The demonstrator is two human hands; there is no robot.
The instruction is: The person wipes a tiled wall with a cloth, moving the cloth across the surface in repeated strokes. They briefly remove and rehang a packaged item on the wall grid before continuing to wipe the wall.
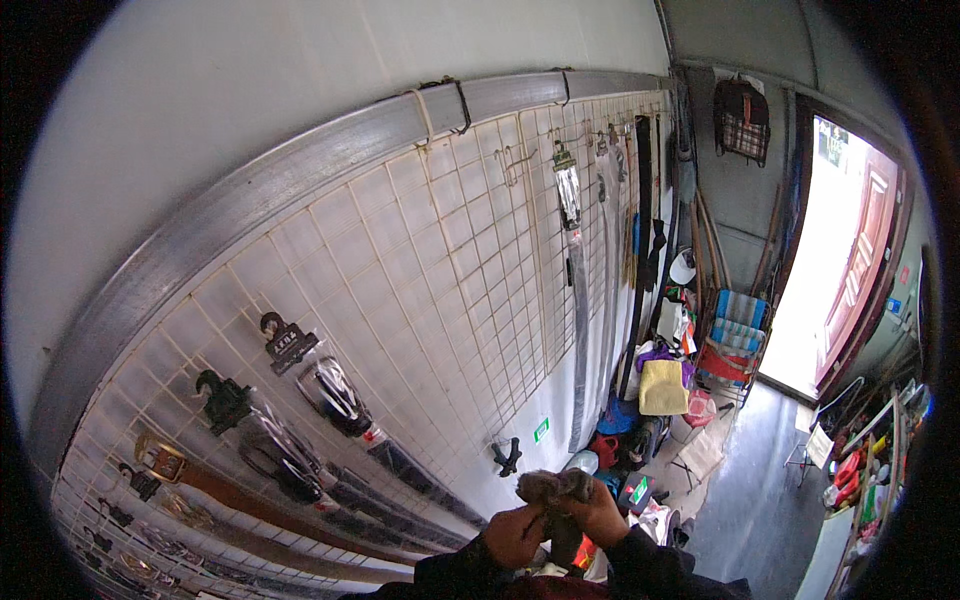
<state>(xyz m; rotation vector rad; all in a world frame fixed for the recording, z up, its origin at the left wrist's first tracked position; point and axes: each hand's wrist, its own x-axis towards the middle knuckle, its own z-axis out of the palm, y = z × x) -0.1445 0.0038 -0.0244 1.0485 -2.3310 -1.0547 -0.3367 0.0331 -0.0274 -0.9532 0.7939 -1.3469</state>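
At the lower middle, my left hand (515, 537) and my right hand (598, 512) are close together, fingers closed on a soft grey-brown bundle that looks like cloth (545, 487). Part of the bundle hangs down between the two hands. Its exact kind does not show. Left of my hands, belts in clear wrapping hang by black hangers (290, 342) from a white wire grid (420, 300). A brown belt (230, 492) with a gold buckle hangs among them. Just above my hands, a small black hook-shaped piece (508, 457) shows against the wall.
A metal rail (300, 150) runs along the grid's top. On the right stand a striped folding chair (735, 335), a yellow cushion-like item (663, 387), a small folding stool (697, 453) and mixed goods. A backpack (742, 118) hangs near the open doorway (830, 250).
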